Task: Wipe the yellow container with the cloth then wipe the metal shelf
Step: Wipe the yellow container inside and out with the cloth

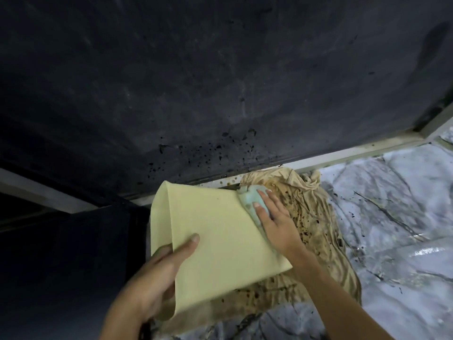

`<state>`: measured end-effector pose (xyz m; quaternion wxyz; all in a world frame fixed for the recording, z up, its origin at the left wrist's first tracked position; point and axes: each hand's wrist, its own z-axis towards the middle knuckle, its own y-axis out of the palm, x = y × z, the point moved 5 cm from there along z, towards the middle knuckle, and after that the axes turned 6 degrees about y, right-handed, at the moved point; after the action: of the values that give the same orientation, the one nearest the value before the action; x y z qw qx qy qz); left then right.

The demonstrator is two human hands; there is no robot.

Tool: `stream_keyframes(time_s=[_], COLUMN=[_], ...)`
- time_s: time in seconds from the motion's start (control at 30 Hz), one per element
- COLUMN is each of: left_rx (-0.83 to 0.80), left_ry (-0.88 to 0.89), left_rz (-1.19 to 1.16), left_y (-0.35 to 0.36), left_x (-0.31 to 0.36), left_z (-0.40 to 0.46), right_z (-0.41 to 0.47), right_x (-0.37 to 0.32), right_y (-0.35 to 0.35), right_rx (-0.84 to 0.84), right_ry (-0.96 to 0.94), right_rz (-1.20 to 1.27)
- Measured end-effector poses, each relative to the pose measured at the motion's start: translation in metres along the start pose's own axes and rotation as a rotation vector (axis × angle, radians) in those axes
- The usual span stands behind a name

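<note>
The yellow container (215, 241) is being held tilted above a stained beige rag (316, 217) on the marble-patterned floor (392, 204), and its inside is not showing, so I cannot tell what it is holding. The left hand (157, 278) is gripping its rim with the thumb lying on the outer wall, while the right hand (274, 217) is pressing a small pale green cloth (252, 200) against the far edge with fingers stretched almost flat. I judge the first step is going on; next, the cloth is needing to sweep the remaining wall, and the metal shelf, which I cannot identify with certainty, is waiting after.
</note>
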<state>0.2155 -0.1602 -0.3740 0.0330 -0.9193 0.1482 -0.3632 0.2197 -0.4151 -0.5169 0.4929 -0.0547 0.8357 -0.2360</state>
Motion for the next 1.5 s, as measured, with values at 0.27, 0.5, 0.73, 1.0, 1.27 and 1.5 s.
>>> stream_keyframes(time_s=[0.27,0.5,0.73,1.0,1.27,1.5], left_rx=[0.227,0.322,0.395,0.388,0.3,0.226], left_ry=[0.039,0.101,0.056,0.064,0.262,0.283], left_rz=[-0.009,-0.018,-0.056,-0.124,-0.166,-0.348], left_y=[-0.039,-0.01,0.004,-0.007,0.002,0.029], left_x=[0.078,0.074,0.066,0.056,0.042,-0.001], left_z=[0.083,0.048,0.045,0.046,0.003,-0.006], right_z=[-0.003,-0.047,-0.072,-0.011,-0.041,-0.09], right_x=[0.021,-0.017,-0.114,0.008,0.02,-0.105], right_y=[0.002,-0.018,0.062,-0.003,-0.066,-0.11], right_rx=[0.098,0.449,0.152,0.216,0.496,0.251], right_ry=[-0.265,-0.084,-0.326,0.146,0.215,-0.183], right_rz=[0.179,0.443,-0.101,0.202,0.712,0.574])
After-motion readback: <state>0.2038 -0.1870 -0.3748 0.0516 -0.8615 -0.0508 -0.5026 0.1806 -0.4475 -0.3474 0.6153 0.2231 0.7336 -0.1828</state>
